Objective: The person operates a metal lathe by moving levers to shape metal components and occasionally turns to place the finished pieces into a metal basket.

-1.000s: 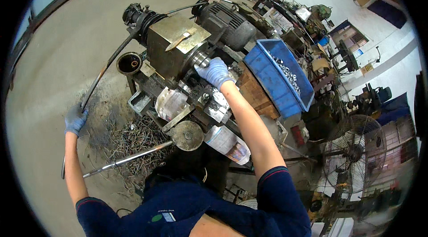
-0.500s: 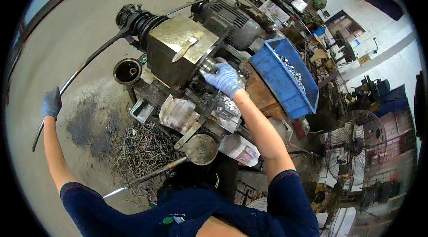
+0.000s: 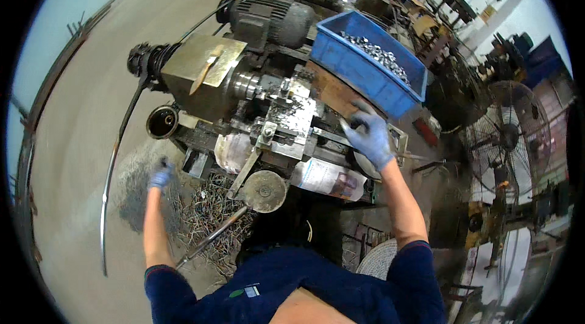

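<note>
My left hand, in a blue-grey glove, hangs in the air left of the lathe, off the long lever bar; its fingers are too small and blurred to read. Over the lathe's right side is my gloved right hand, fingers bent and apart from the thumb, with nothing visible between them. Left of it sit the carriage, strewn with metal chips, and the shiny round chuck on the headstock. A wooden-handled brush lies on the headstock's top plate.
A blue crate of small metal parts stands behind the lathe, beside a motor. A round-ended lever juts toward me. Swarf piles on the floor at left. A cup-like container sits by the headstock. A fan stands at right.
My left hand has let go of the lever bar and moved right. My right hand has left the chuck and moved right and nearer. The view has shifted, so the lathe sits further left.
</note>
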Action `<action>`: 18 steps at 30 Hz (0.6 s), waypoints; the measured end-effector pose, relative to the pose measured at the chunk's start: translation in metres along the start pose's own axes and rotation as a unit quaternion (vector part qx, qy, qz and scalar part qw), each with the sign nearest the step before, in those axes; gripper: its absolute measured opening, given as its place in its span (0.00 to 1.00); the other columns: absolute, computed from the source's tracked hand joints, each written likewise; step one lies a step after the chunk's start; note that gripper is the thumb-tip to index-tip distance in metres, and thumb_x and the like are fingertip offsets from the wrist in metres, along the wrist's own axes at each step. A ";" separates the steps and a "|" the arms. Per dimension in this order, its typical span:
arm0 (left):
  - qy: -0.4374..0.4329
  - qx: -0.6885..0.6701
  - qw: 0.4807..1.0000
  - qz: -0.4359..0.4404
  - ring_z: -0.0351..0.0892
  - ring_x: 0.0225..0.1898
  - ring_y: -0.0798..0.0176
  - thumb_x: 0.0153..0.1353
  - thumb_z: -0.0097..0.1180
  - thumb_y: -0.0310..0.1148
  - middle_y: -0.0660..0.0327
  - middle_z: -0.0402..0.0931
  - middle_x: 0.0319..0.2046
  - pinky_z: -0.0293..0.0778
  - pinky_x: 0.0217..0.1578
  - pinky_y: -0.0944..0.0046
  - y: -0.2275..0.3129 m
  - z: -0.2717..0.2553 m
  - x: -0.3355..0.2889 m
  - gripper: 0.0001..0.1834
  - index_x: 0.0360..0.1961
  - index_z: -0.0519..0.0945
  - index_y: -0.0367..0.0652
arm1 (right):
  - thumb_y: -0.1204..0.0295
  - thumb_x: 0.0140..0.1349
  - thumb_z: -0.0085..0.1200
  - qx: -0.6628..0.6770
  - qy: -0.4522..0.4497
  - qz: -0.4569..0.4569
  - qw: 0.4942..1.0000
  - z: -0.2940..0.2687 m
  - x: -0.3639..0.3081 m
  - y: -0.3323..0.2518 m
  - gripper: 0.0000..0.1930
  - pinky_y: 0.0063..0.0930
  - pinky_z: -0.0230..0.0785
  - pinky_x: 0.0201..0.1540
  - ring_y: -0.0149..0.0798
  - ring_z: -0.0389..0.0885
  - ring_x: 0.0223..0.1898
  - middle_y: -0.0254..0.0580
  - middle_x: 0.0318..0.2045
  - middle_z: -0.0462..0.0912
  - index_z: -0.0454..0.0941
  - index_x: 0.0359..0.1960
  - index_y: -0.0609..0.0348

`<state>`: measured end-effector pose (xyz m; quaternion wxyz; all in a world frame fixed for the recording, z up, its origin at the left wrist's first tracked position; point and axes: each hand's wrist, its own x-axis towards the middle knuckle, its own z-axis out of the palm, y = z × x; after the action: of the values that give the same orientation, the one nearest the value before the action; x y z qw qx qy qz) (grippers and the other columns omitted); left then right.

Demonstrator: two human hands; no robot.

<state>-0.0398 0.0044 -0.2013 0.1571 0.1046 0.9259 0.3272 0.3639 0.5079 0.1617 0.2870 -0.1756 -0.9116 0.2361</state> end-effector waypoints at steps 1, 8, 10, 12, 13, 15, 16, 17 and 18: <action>-0.021 0.121 0.991 0.058 0.76 0.43 0.43 0.57 0.48 0.52 0.46 0.77 0.43 0.70 0.43 0.49 0.042 0.053 0.003 0.26 0.49 0.75 0.45 | 0.63 0.49 0.63 -0.071 0.025 0.019 0.997 -0.016 -0.027 0.029 0.12 0.33 0.72 0.44 0.48 0.79 0.45 0.54 0.49 0.76 0.81 0.27 0.59; -0.102 0.472 0.860 0.163 0.78 0.42 0.46 0.54 0.51 0.44 0.53 0.79 0.38 0.72 0.42 0.52 0.160 0.042 -0.001 0.14 0.35 0.81 0.50 | 0.64 0.47 0.64 -0.159 0.028 0.175 0.971 -0.083 -0.138 0.133 0.14 0.30 0.71 0.32 0.42 0.80 0.25 0.48 0.23 0.81 0.80 0.25 0.65; -0.084 0.438 0.882 0.154 0.78 0.42 0.46 0.53 0.51 0.44 0.54 0.79 0.38 0.72 0.42 0.52 0.171 0.038 -0.018 0.14 0.34 0.81 0.50 | 0.62 0.47 0.64 -0.156 0.019 0.274 0.949 -0.092 -0.151 0.178 0.15 0.32 0.71 0.34 0.44 0.80 0.27 0.49 0.25 0.82 0.81 0.26 0.64; -0.103 0.417 0.891 0.146 0.78 0.42 0.47 0.53 0.52 0.45 0.53 0.79 0.39 0.72 0.43 0.52 0.187 0.028 -0.034 0.16 0.37 0.81 0.50 | 0.57 0.49 0.62 -0.280 0.005 0.233 0.931 -0.106 -0.160 0.218 0.19 0.35 0.71 0.42 0.47 0.80 0.36 0.51 0.32 0.82 0.80 0.32 0.62; -0.110 0.392 0.901 0.150 0.77 0.43 0.47 0.53 0.52 0.45 0.52 0.79 0.40 0.72 0.43 0.53 0.188 0.021 -0.042 0.17 0.39 0.81 0.50 | 0.53 0.49 0.60 -0.371 0.004 0.169 0.913 -0.113 -0.170 0.248 0.22 0.36 0.70 0.47 0.49 0.79 0.41 0.53 0.38 0.81 0.80 0.36 0.61; -0.113 0.342 0.921 0.147 0.77 0.44 0.48 0.53 0.51 0.46 0.51 0.78 0.42 0.72 0.44 0.53 0.183 -0.002 -0.070 0.19 0.42 0.81 0.50 | 0.48 0.50 0.56 -0.395 -0.132 0.281 0.865 -0.122 -0.163 0.266 0.36 0.37 0.57 0.61 0.49 0.65 0.60 0.52 0.59 0.67 0.68 0.56 0.58; -0.172 0.339 0.911 0.159 0.77 0.45 0.49 0.54 0.52 0.46 0.52 0.77 0.44 0.72 0.46 0.55 0.187 -0.016 -0.083 0.22 0.47 0.78 0.48 | 0.48 0.49 0.56 -0.412 -0.169 0.302 0.843 -0.127 -0.162 0.277 0.37 0.38 0.54 0.63 0.49 0.63 0.61 0.50 0.60 0.65 0.67 0.58 0.58; -0.178 0.310 0.922 0.150 0.77 0.45 0.50 0.54 0.53 0.46 0.52 0.77 0.44 0.72 0.46 0.56 0.189 -0.030 -0.102 0.22 0.48 0.78 0.47 | 0.48 0.48 0.56 -0.426 -0.206 0.319 0.821 -0.129 -0.158 0.286 0.39 0.39 0.52 0.64 0.49 0.60 0.63 0.48 0.62 0.64 0.65 0.59 0.57; -0.183 0.281 0.931 0.144 0.78 0.45 0.51 0.54 0.54 0.46 0.52 0.78 0.44 0.72 0.47 0.57 0.191 -0.039 -0.123 0.23 0.48 0.78 0.45 | 0.48 0.48 0.56 -0.429 -0.205 0.335 0.814 -0.131 -0.158 0.294 0.38 0.39 0.52 0.64 0.49 0.60 0.63 0.47 0.62 0.64 0.66 0.59 0.57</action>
<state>0.0782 0.0915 -0.0232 0.2394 0.3349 0.9101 0.0478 0.6192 0.7219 0.0308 -0.1078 -0.5227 -0.8431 -0.0664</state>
